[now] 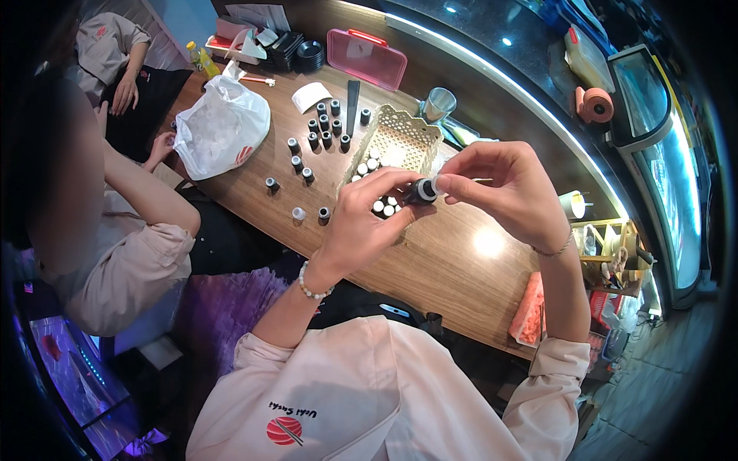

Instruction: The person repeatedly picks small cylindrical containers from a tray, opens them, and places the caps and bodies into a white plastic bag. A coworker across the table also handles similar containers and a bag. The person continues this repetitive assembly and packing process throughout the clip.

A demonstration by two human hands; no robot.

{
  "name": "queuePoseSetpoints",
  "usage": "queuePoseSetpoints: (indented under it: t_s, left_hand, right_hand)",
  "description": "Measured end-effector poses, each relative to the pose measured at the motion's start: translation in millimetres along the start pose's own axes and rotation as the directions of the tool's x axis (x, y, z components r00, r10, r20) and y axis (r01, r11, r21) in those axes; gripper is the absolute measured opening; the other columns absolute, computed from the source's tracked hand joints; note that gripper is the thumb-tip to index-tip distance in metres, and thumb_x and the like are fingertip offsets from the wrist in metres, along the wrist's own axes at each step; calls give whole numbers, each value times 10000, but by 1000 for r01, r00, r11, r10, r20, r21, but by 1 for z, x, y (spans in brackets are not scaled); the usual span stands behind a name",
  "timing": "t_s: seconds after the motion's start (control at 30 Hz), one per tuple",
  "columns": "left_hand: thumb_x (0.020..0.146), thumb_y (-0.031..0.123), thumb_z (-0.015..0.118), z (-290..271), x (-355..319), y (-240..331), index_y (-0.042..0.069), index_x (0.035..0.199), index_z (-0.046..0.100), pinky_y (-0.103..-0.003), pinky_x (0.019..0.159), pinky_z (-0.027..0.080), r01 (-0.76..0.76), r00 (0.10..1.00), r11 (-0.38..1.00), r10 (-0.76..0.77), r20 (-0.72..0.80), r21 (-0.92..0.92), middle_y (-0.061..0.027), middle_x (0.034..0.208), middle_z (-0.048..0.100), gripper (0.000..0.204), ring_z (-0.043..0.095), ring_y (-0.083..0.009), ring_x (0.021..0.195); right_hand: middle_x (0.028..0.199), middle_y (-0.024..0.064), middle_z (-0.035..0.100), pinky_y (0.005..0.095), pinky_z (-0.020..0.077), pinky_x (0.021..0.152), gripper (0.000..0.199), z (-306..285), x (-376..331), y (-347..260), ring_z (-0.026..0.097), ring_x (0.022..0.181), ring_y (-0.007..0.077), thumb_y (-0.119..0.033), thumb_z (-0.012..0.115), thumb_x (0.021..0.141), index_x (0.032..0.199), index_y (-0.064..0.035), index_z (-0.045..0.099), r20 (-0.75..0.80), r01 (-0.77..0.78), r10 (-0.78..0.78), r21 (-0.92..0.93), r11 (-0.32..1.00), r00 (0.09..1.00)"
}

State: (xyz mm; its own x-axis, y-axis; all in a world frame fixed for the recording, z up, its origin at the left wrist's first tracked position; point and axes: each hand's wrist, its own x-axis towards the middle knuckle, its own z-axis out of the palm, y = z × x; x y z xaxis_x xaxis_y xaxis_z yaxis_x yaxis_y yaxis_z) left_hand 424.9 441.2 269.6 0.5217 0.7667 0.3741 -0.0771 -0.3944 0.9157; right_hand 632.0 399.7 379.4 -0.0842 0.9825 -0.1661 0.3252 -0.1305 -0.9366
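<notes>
The left hand (365,211) has a closed grip around a small dark bottle (419,192), held above the wooden counter (430,269) just in front of the woven cream basket (400,138). The right hand (500,184) pinches the bottle's white cap (433,187) between thumb and forefinger, so its grip is closed on the cap end; whether the cap is seated, half turned or coming off cannot be told from this view.

Judging from how things lie, the work looks to be somewhere in the middle. At 11 o'clock from the hands, a loose cluster of small dark bottles (327,131) stands upright on the counter, with a few stragglers (296,165) nearer the white plastic bag (219,127) at 10 o'clock. Inside the basket, at 12 o'clock and just beyond the hands, more small pieces with white tops (369,165) lie together. Which group is finished and which is waiting cannot be told, since both hold a fair number of pieces.

Further off at 12 o'clock are a pink lidded box (367,58) and a metal cup (440,102). A second person in a pale shirt (115,269) sits at 9 o'clock, a hand (161,146) resting near the bag, apart from the bottle being handled.
</notes>
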Motion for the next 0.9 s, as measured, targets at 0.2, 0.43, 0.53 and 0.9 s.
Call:
queuePoseSetpoints:
  t_s: [0.2,0.43,0.53,0.9]
  left_hand:
    - [856,-53,787,-1,-5,4,-41,1169,718,-301,827,597,7,1000,1000,-7,-3,8,-115,1051,759,321,753,-165,938]
    - [847,-82,750,-1,-7,6,-47,1187,710,-307,816,615,9,1000,1000,-8,21,-30,-128,1067,756,344,773,-193,947]
    - [844,-107,724,0,-9,8,-55,1214,701,-305,822,630,41,999,996,-40,23,-76,-141,1106,748,374,779,-205,964]
    - [850,-129,699,6,-14,3,-73,1237,691,-291,822,637,42,999,998,-40,27,-51,-144,1119,745,390,772,-198,989]
  right_hand:
    - [862,68,769,274,572,766,217,3,0,-7,718,832,111,-176,804,937,965,39,789,23,-19,21,-100,995,1000]
    - [854,65,758,248,568,747,205,3,3,-24,711,809,100,-144,827,917,967,51,784,63,-107,125,-237,966,990]
    - [828,90,761,269,575,742,223,0,5,-21,732,801,123,-165,822,915,961,51,788,98,-70,100,-273,959,990]
    - [828,179,769,330,585,730,190,-1,12,-34,760,760,227,-122,815,878,932,57,780,169,-34,128,-468,883,977]
